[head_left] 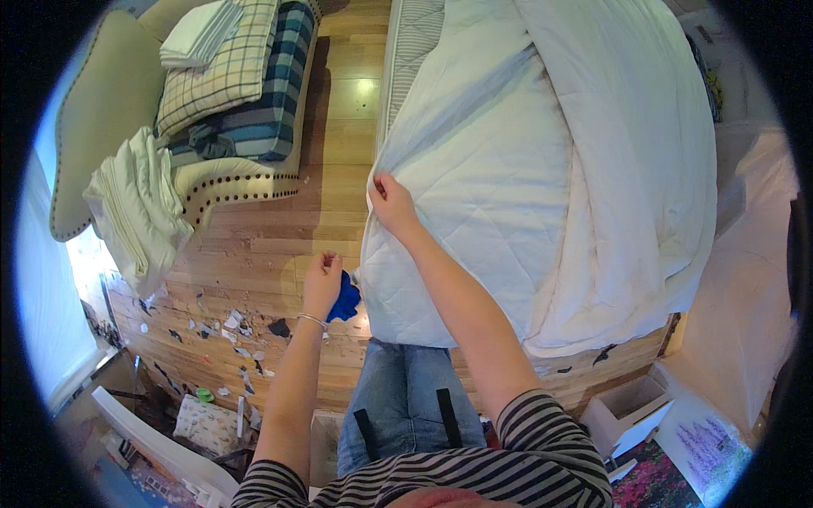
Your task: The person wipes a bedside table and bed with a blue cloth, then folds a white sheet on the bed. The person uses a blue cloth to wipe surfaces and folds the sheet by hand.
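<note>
My right hand (pixel 392 205) is at the left edge of the bed, its fingers closed on the rim of a white quilted mattress cover (pixel 457 229). Farther left and nearer to me, my left hand (pixel 323 281) is over the floor beside the bed's near corner. Its fingers are curled together, and a crumpled blue cloth (pixel 345 300) hangs below the palm; the grip itself is partly hidden. A thick white comforter (pixel 618 169) lies bunched over the right side of the bed. At the far left edge, the striped side of the mattress (pixel 412 51) shows bare.
Left of the bed stands a cream studded sofa (pixel 241 188) with a checked pillow (pixel 222 80), folded white sheets (pixel 199 35) and a draped white cloth (pixel 140 207). Scraps (pixel 233 326) litter the wooden floor. An open white box (pixel 627 402) sits at the lower right.
</note>
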A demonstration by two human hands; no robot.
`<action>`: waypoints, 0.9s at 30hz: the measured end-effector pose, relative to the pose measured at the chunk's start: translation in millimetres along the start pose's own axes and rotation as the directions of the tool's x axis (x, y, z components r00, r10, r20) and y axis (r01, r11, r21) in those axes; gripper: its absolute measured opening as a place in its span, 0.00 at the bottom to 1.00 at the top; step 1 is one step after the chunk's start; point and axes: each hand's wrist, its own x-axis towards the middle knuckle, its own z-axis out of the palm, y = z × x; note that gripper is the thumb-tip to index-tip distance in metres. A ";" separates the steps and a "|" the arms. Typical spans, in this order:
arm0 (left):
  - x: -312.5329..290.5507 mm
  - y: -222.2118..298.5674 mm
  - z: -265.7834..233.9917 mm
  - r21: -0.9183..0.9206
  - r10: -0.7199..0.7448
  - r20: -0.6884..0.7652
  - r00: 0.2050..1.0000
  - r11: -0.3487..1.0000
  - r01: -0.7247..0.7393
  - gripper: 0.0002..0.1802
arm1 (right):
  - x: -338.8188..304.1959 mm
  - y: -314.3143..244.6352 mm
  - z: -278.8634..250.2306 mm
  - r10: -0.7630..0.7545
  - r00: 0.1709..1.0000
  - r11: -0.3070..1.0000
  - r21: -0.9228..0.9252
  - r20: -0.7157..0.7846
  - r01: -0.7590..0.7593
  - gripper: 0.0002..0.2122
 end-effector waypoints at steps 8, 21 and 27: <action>63.3 57.0 38.3 0.367 -0.015 0.262 0.965 0.926 -0.086 0.24 | -132.9 55.6 -34.9 0.318 0.948 0.934 -0.181 0.018 -0.309 0.13; 184.5 123.4 86.2 0.372 0.082 0.311 0.947 0.906 -0.201 0.22 | -103.3 13.1 12.9 0.409 0.911 0.831 -0.394 -0.046 -0.393 0.27; 210.5 127.5 34.7 0.474 0.134 0.459 0.878 0.799 -0.369 0.25 | -83.1 16.8 63.6 0.367 0.914 0.692 -0.606 -0.172 -0.392 0.31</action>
